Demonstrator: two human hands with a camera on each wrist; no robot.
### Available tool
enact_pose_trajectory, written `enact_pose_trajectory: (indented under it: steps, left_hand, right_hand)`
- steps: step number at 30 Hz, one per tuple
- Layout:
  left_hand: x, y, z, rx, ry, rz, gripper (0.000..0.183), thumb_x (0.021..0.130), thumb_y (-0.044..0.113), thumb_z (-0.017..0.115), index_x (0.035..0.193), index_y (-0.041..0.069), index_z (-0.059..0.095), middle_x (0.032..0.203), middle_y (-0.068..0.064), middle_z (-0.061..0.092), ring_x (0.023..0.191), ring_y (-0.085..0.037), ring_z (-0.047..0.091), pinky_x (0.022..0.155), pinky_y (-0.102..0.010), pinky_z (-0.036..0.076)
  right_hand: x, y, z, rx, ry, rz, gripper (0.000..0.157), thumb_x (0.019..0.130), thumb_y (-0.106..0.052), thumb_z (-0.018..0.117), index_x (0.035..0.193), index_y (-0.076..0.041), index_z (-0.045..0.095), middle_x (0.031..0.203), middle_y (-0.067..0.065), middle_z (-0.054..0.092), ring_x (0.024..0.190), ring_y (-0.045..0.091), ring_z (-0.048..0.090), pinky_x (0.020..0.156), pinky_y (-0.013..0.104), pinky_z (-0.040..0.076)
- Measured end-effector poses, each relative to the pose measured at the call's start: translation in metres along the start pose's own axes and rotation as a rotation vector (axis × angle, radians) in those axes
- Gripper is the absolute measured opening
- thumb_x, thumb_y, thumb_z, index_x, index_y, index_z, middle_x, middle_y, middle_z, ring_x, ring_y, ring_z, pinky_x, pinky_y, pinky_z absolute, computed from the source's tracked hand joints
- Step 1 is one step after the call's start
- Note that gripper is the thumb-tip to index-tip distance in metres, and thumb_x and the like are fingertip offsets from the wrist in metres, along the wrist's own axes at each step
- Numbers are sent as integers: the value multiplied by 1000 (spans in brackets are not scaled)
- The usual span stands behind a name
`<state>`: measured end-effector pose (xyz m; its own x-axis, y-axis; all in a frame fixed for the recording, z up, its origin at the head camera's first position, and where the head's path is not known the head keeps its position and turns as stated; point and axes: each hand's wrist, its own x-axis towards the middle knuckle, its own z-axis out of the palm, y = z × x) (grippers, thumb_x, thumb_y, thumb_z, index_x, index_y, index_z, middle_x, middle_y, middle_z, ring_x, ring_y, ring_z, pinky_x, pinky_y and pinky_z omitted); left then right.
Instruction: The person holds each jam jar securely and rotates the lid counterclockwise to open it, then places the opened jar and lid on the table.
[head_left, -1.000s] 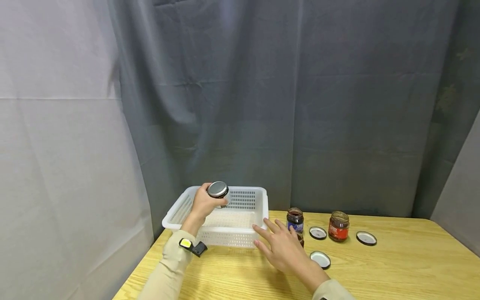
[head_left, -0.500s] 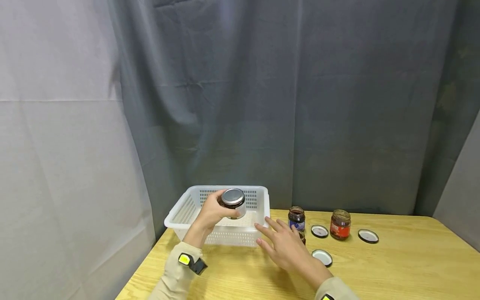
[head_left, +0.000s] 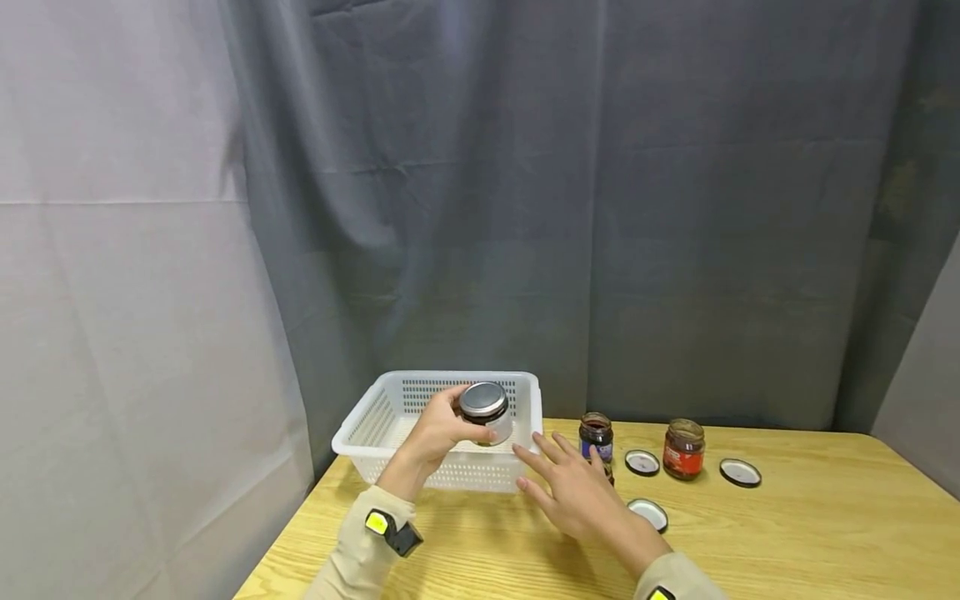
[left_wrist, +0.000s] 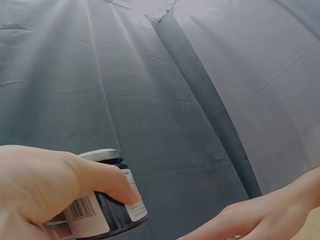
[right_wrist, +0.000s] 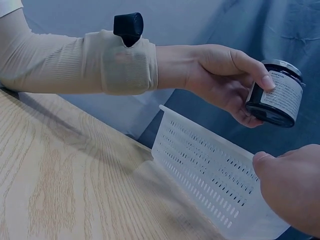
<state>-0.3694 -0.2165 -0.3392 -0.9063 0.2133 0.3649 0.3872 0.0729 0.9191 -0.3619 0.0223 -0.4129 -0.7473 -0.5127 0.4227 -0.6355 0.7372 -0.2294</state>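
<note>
My left hand (head_left: 437,433) grips a dark jar (head_left: 486,410) with a silver lid, held upright over the white plastic basket (head_left: 450,472). Thumb and fingers wrap its sides; a barcode label shows on the jar (left_wrist: 89,216) in the left wrist view. In the right wrist view the jar (right_wrist: 280,95) is slightly tilted, higher than the basket rim. My right hand (head_left: 576,490) lies at the basket's front right corner, its fingers spread and fairly straight. Its fingertips are at the basket wall; whether they press on it is hard to tell.
Right of the basket stand a lidless blue-labelled jar (head_left: 596,437) and a lidless red-labelled jar (head_left: 683,450). Another jar (head_left: 608,473) is mostly hidden by my right hand. Three loose lids lie nearby: one lid (head_left: 642,462) between the jars, a right lid (head_left: 740,472), a front lid (head_left: 649,513).
My left hand has carried the jar to the right and slightly down in the head view, from over the basket's middle toward its right side. The right hand has stayed at the corner.
</note>
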Motion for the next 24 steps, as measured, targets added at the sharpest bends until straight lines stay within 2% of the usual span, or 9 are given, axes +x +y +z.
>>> enact_pose_trajectory:
  steps: [4, 9, 13, 19, 24]
  left_hand:
    - [1, -1, 2, -13, -22, 19, 63, 68, -10, 87, 127, -5, 65, 116, -13, 70, 107, -27, 64, 91, -35, 54]
    - [0, 2, 8, -90, -64, 57, 61, 70, -15, 84, 127, -9, 64, 114, -14, 70, 101, -25, 66, 86, -34, 56]
    - [-1, 5, 13, -137, -74, 75, 63, 71, -17, 82, 130, -11, 61, 114, -14, 70, 99, -24, 68, 83, -33, 58]
    - [-3, 5, 17, -146, -69, 54, 66, 69, -17, 82, 131, -11, 60, 115, -15, 69, 96, -23, 68, 79, -33, 59]
    - [-2, 1, 22, -100, -65, 24, 63, 70, -11, 85, 130, -8, 62, 115, -16, 70, 92, -23, 70, 78, -34, 59]
  right_hand:
    - [1, 1, 0, 11, 8, -1, 52, 106, -52, 53, 152, -30, 54, 161, 9, 42, 149, 39, 32, 106, 82, 17]
    - [1, 1, -3, 37, 15, -4, 52, 105, -52, 54, 151, -27, 56, 163, 10, 37, 150, 38, 30, 106, 83, 14]
    - [2, 4, -7, 40, 46, -10, 51, 104, -49, 58, 150, -27, 58, 163, 10, 38, 148, 40, 32, 105, 84, 16]
    - [2, 8, -16, 14, 126, -36, 49, 98, -39, 72, 143, -22, 64, 157, 14, 46, 143, 45, 39, 99, 84, 27]
    - [1, 16, -28, 8, 173, -9, 51, 94, -33, 78, 141, -18, 65, 153, 17, 50, 139, 48, 43, 96, 84, 32]
